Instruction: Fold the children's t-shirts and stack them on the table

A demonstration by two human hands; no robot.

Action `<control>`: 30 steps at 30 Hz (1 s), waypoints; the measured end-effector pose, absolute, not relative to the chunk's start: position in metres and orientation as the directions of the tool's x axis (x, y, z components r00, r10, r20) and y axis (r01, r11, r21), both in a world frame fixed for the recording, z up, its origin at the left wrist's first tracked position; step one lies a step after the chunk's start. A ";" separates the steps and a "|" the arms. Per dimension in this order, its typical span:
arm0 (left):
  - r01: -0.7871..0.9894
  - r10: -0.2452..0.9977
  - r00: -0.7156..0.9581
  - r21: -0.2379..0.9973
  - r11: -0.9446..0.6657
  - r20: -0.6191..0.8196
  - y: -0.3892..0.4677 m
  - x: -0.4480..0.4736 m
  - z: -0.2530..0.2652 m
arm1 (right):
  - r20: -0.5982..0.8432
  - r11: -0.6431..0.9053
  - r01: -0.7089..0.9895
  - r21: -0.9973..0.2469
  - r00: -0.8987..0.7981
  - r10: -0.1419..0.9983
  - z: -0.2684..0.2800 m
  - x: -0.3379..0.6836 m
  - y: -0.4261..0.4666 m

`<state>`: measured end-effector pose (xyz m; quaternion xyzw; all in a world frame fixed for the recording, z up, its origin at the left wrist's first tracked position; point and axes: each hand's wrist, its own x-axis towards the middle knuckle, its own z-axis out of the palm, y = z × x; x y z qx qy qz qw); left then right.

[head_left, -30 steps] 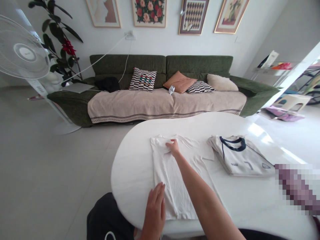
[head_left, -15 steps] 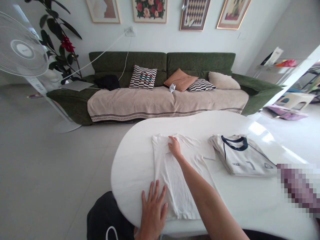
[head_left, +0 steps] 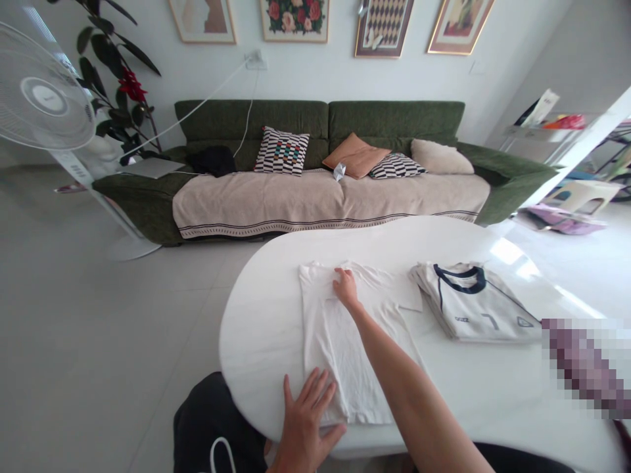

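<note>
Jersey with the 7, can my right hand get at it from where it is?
Probably yes: your right hand is on the white shirt, and only part of that shirt, lying flat, seems to separate it from the jersey.

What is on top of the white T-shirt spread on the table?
The right hand is on the upper part of the T-shirt, its forearm crosses over it, and the left hand lies partly over the lower left edge. Cloth beneath them is covered and can't be seen.
</note>
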<state>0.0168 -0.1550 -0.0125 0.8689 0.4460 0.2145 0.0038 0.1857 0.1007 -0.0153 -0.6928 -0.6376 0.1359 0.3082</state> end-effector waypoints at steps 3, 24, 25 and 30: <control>0.791 0.797 0.412 0.261 -0.554 0.442 -0.159 0.029 -0.012 | 0.166 -0.048 0.815 -0.578 0.175 0.970 -0.014 0.184 0.098; 0.757 0.859 0.350 0.427 -0.494 0.373 -0.160 0.044 0.004 | 0.141 -0.076 0.828 -0.555 0.184 0.973 -0.012 0.188 0.099; 0.759 0.855 0.367 0.412 -0.503 0.367 -0.160 0.044 0.001 | 0.143 -0.075 0.831 -0.551 0.183 0.973 -0.012 0.189 0.098; 0.816 0.858 0.319 0.343 -0.464 0.403 -0.148 0.045 -0.005 | 0.173 -0.049 0.853 -0.520 0.162 0.972 -0.001 0.191 0.094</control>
